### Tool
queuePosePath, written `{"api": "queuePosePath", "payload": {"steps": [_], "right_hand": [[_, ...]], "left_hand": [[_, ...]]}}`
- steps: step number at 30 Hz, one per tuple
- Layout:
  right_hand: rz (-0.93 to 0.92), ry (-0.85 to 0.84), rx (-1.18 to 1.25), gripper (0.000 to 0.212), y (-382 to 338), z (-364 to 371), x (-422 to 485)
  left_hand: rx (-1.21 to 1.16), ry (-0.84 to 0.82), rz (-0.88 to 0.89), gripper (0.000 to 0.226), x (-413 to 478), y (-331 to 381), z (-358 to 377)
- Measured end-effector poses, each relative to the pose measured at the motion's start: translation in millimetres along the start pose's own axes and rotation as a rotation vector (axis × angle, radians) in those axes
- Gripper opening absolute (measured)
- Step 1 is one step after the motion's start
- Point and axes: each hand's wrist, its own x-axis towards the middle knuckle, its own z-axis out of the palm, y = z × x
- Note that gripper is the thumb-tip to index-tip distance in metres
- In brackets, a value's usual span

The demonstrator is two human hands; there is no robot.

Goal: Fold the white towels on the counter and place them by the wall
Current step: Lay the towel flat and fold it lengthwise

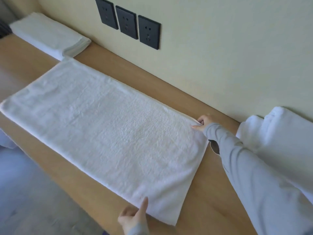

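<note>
White towel (105, 133) lay flat on the counter (211, 192), right hand (202, 123) pinching its far corner, left hand (133, 216) touching the near edge, grip unclear. First fold due, I judged: carry this end across.

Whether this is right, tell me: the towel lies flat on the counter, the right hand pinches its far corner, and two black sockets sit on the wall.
Not quite. The head view shows three black sockets on the wall, not two. The rest holds: the towel lies flat on the counter, and the right hand pinches its far corner.
</note>
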Motion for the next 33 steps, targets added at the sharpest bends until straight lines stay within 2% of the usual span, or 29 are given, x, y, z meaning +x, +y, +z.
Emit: {"api": "queuePosePath", "payload": {"steps": [2, 4, 7, 11, 16, 20, 25, 28, 33], "right_hand": [[0.015, -0.054, -0.022, 0.052, 3.8, -5.8, 3.4], [-0.002, -0.089, -0.007, 0.055, 9.9, -10.8, 5.3], [-0.046, -0.112, 0.053, 0.054, 15.2, -12.8, 2.5], [-0.103, 0.008, 0.286, 0.022, 17.6, -14.2, -8.9], [-0.121, 0.205, 0.397, 0.017, 0.9, -47.3, -34.6], [-0.101, 0.306, 0.37, 0.018, -4.1, -93.7, -57.6], [-0.039, 0.319, 0.396, 0.013, -9.5, -137.0, -77.8], [-0.075, 0.298, 0.507, 0.013, -34.1, -145.1, -84.8], [-0.204, 0.193, 0.836, 0.021, -103.9, -150.0, -88.1]], "left_hand": [[-0.012, -0.12, -0.052, 0.047, -5.9, -15.1, 3.8], [-0.017, -0.167, -0.063, 0.03, -8.5, -23.3, 10.6], [-0.081, -0.207, -0.116, 0.019, -15.4, -29.2, 18.8], [-0.161, -0.246, -0.076, 0.013, -28.4, -38.8, 15.1], [-0.187, -0.346, -0.002, 0.02, -54.2, -27.7, 6.1], [-0.172, -0.457, -0.008, 0.021, -87.8, -13.7, -0.4], [-0.152, -0.451, -0.014, 0.04, -107.2, 20.2, -12.1], [-0.202, -0.415, 0.071, 0.054, -105.1, 51.5, -23.9], [-0.369, -0.546, 0.097, 0.04, -87.7, 117.7, -54.5]]}}
